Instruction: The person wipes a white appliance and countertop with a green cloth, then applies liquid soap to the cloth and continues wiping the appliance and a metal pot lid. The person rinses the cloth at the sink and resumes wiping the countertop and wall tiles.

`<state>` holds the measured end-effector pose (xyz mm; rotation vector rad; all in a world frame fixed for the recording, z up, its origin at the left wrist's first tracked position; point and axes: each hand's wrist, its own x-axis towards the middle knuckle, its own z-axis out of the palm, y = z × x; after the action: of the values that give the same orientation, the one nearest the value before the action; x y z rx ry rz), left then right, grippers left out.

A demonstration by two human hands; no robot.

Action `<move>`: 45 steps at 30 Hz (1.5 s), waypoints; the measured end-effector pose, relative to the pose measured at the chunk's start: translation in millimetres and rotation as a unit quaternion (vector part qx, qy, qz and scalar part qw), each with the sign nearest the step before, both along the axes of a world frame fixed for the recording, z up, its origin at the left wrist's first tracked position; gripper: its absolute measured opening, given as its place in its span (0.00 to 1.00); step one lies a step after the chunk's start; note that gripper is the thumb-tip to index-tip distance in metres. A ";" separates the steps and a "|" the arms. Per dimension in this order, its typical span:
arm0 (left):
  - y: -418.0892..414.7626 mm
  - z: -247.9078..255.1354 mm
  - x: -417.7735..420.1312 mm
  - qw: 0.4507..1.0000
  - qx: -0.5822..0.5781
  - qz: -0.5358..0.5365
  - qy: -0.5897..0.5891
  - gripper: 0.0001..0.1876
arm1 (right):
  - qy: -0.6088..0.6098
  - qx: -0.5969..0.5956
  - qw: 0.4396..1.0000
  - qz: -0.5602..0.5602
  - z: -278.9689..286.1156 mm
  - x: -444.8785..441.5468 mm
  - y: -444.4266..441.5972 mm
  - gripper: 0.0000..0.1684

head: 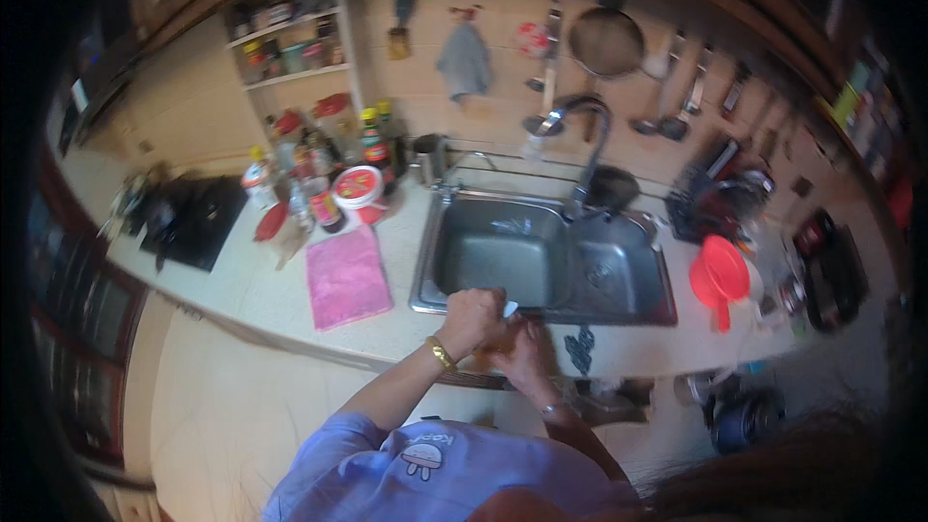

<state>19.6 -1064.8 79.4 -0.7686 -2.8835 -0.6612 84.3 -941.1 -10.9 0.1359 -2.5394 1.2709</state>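
Both hands are close together over the counter's front edge, just before the double-bowl stainless steel sink [500,254]. My left hand [471,315], with a gold bracelet at its wrist, has curled fingers. A small white object [510,309] pokes out at its fingertips; its kind is too blurred to tell. My right hand [528,359] is below and to the right, its fingers bent toward the left hand. Whether it holds anything is hidden. A dark crumpled strip [579,349] lies on the counter, right of my right hand.
A pink cloth [349,279] lies left of the sink, with bottles and a lidded white tub [358,187] behind it. The faucet [596,152] arches over the sink. On the right sits a red plastic dipper [719,275]. Utensils and a pan [607,42] hang on the wall.
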 end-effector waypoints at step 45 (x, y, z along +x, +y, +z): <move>318.0 -43.1 312.2 0.787 0.226 -0.522 -0.238 0.48 | 0.163 -0.259 0.853 -0.423 65.2 376.8 261.7 0.63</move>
<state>331.8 -746.8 36.3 -2.3612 -2.1486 -1.7489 461.1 -679.4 54.4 -0.7343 -1.5557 1.3125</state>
